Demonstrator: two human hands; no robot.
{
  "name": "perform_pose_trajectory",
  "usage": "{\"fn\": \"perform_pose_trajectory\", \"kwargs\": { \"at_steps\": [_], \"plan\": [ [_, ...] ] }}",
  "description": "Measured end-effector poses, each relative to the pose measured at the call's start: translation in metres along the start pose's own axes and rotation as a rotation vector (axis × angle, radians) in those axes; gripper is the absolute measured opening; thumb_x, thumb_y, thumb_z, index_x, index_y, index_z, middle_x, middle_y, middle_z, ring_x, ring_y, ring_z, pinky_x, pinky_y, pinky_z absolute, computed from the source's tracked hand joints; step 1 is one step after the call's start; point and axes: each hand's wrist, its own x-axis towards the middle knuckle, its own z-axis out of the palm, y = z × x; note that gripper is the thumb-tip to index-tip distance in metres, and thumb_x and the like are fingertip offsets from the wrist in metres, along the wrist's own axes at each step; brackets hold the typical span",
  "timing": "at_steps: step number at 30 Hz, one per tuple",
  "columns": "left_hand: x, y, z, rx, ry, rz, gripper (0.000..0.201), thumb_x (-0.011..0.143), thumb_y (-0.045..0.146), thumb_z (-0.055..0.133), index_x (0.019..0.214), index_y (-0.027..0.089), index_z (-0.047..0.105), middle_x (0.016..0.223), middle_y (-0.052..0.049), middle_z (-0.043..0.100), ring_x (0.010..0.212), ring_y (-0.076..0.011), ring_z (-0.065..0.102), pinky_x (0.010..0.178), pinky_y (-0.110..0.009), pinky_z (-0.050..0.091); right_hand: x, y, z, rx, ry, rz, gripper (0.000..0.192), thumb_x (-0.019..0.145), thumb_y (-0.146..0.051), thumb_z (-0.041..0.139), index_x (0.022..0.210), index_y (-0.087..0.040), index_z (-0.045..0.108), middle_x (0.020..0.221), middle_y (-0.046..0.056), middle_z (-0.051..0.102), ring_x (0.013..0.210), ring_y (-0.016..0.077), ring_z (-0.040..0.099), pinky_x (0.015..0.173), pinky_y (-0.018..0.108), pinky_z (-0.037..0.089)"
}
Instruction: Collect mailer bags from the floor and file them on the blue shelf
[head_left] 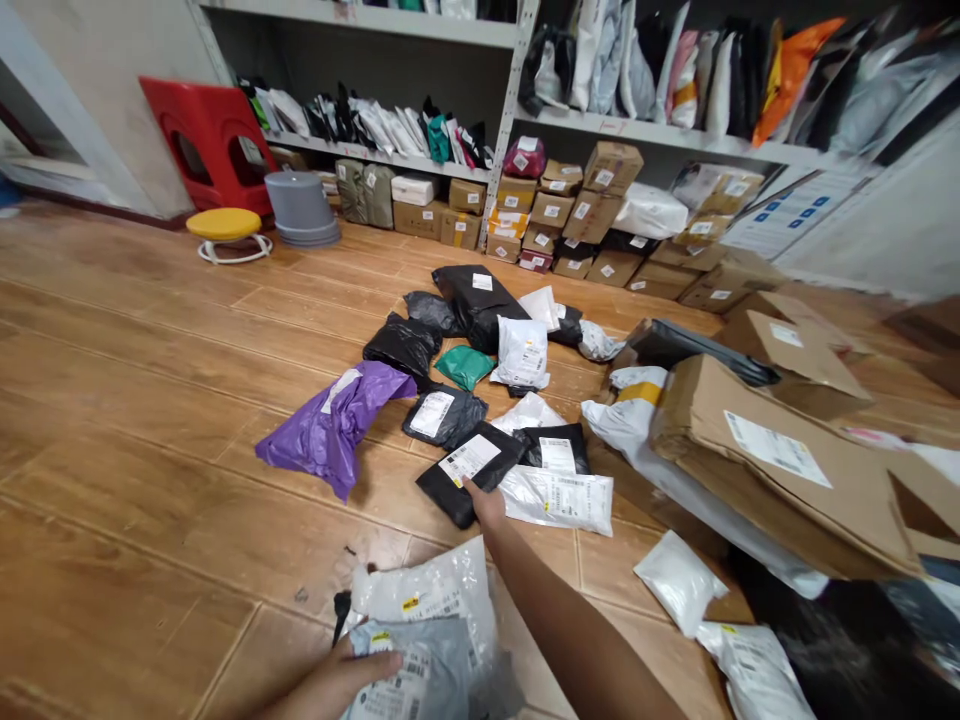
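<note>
Head view: nearest, the left hand point(341, 682) lies on a small stack of parcels point(431, 640) at the bottom edge, thumb on top of a grey bag with printed labels, the other fingers hidden beneath, so it seems to grip the stack. A white bag sits under the grey one.

Just beyond, the right hand point(486, 503) reaches forward along the floor point(150, 420) and touches the near edge of a black mailer point(469, 470) with a white label; its fingers are hidden from here, so I cannot tell whether they pinch it or only press.

Around that mailer lies a loose heap: a white bag point(559, 498) beside it, a purple bag point(334, 420) to the left, a green packet point(465, 365), more black and white bags behind. To the right, large cardboard boxes point(780, 460) lean on each other.

Farthest, shelves point(517, 120) hold rows of bags and small boxes; a red stool point(206, 140) stands at the left wall.

Judging by this, only a few parcels are gathered in hand; most of the heap lies unpicked.
</note>
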Motion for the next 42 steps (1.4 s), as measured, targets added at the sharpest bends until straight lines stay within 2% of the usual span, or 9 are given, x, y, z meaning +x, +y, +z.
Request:
{"fn": "perform_pose_trajectory", "kwargs": {
  "at_steps": [4,8,14,16,18,23,30,37,42],
  "plan": [
    [-0.022,0.028,-0.008,0.153,-0.003,0.033,0.068,0.039,0.053,0.087,0.092,0.016,0.069,0.09,-0.01,0.074,0.093,-0.0339,0.065,0.087,-0.041,0.049,-0.027,-0.033,-0.059,-0.092,-0.124,-0.225,0.043,0.056,-0.017,0.073,0.097,-0.018,0.062,0.096,0.004,0.07,0.096,0.0245,0.063,0.092,0.036,0.047],
    [-0.044,0.071,0.014,0.718,-0.011,0.284,0.043,0.051,0.055,0.08,0.078,0.023,0.072,0.089,-0.007,0.073,0.093,-0.033,0.063,0.085,-0.039,0.049,-0.071,-0.102,-0.121,-0.581,-0.661,-0.633,0.045,0.063,-0.031,0.075,0.106,-0.02,0.063,0.103,0.003,0.068,0.094,0.0228,0.061,0.083,0.032,0.047],
    [-0.021,0.069,0.065,1.261,-0.158,0.48,0.024,0.062,0.038,0.073,0.085,0.028,0.072,0.135,-0.005,0.054,0.123,-0.0342,0.048,0.101,-0.037,0.041,-0.103,-0.084,-0.072,-0.804,-1.437,-0.825,0.035,0.065,-0.033,0.077,0.096,-0.018,0.07,0.079,-0.003,0.07,0.072,0.015,0.061,0.066,0.021,0.044],
    [0.001,0.048,0.05,1.254,-0.145,0.36,0.026,0.069,0.045,0.065,0.086,0.026,0.072,0.127,-0.008,0.06,0.118,-0.034,0.053,0.101,-0.04,0.041,-0.088,-0.055,-0.054,-0.835,-1.328,-0.727,0.023,0.073,-0.026,0.071,0.094,-0.018,0.071,0.083,-0.003,0.071,0.073,0.0139,0.063,0.066,0.02,0.045],
    [0.02,0.029,0.022,1.081,0.093,0.261,0.053,0.063,0.062,0.064,0.097,0.022,0.069,0.121,-0.013,0.064,0.121,-0.0376,0.05,0.108,-0.047,0.033,-0.063,-0.038,-0.057,-0.915,-0.816,-0.644,0.018,0.078,-0.019,0.065,0.095,-0.018,0.07,0.091,0.0,0.072,0.082,0.0152,0.064,0.076,0.023,0.048],
    [0.028,0.005,-0.023,0.612,0.285,0.168,0.08,0.047,0.08,0.065,0.098,0.018,0.065,0.108,-0.013,0.071,0.117,-0.0379,0.054,0.108,-0.046,0.035,0.004,-0.036,-0.121,-1.135,-0.056,-0.529,0.074,0.057,-0.005,0.078,0.126,-0.009,0.051,0.132,0.025,0.05,0.124,0.0373,0.043,0.108,0.057,0.022],
    [0.008,-0.003,-0.002,0.367,0.349,0.168,0.079,0.045,0.073,0.074,0.098,0.017,0.059,0.104,-0.012,0.072,0.104,-0.0334,0.063,0.096,-0.04,0.047,0.001,-0.028,-0.148,-0.98,-0.324,-0.342,0.018,0.076,-0.024,0.065,0.091,-0.013,0.064,0.1,0.016,0.069,0.1,0.032,0.061,0.091,0.045,0.044],
    [-0.006,0.005,-0.01,0.182,0.163,-0.013,0.07,0.052,0.065,0.077,0.1,0.016,0.063,0.092,-0.012,0.075,0.088,-0.0321,0.069,0.081,-0.041,0.054,-0.091,0.021,-0.137,0.14,-0.725,0.247,0.051,0.063,-0.043,0.075,0.103,-0.014,0.064,0.105,0.013,0.07,0.09,0.0242,0.067,0.089,0.04,0.05],
    [-0.001,0.005,-0.004,0.353,0.164,0.035,0.063,0.051,0.058,0.081,0.093,0.013,0.068,0.094,-0.013,0.074,0.084,-0.0299,0.069,0.077,-0.037,0.055,-0.112,0.074,-0.122,0.169,-0.677,0.29,0.047,0.047,-0.03,0.081,0.088,-0.013,0.066,0.085,0.007,0.072,0.077,0.0243,0.066,0.078,0.042,0.05]
  ]
}}
